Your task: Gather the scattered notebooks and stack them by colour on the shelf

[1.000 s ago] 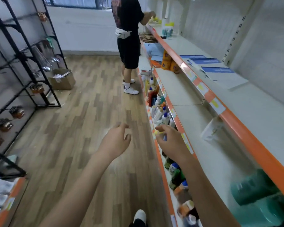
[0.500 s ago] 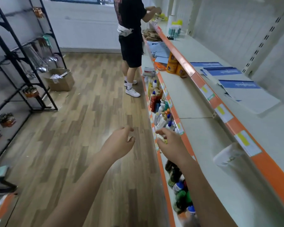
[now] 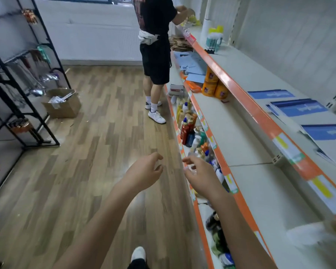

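**Empty hands out front, blue notebooks lying on the top shelf**

Plenty here is hard to read. The bottles (image 3: pixel 190 129) crammed on the low shelf run together into a smear of colour nearer the camera, and the ones down by the right forearm are only dark and green blurs. A white shape at the lower right edge is too blurred to name. The other person (image 3: pixel 156 45) up the aisle is cut off at the shoulders by the top of the view, with their hands at the far end of the top shelf (image 3: pixel 246 105); what they hold cannot be made out. The black rack (image 3: pixel 25 105) on the left is cut by the frame edge.

The notebooks (image 3: pixel 299 108) lie flat on the top shelf, to the right and well apart from both hands. They have blue covers with pale lettering too small to read. One lies alone further back, a few overlap in the middle, and the nearest one (image 3: pixel 328 133) runs off the right edge. More pale blue sheets (image 3: pixel 192 64) lie on the middle shelf beside the orange jars (image 3: pixel 211 84); whether they are notebooks I cannot tell.

The left hand (image 3: pixel 144 173) hangs over the wooden floor (image 3: pixel 85 171), fingers loosely spread, holding nothing. The right hand (image 3: pixel 200 175) hovers at the edge of the low shelf, fingers likewise slack and empty
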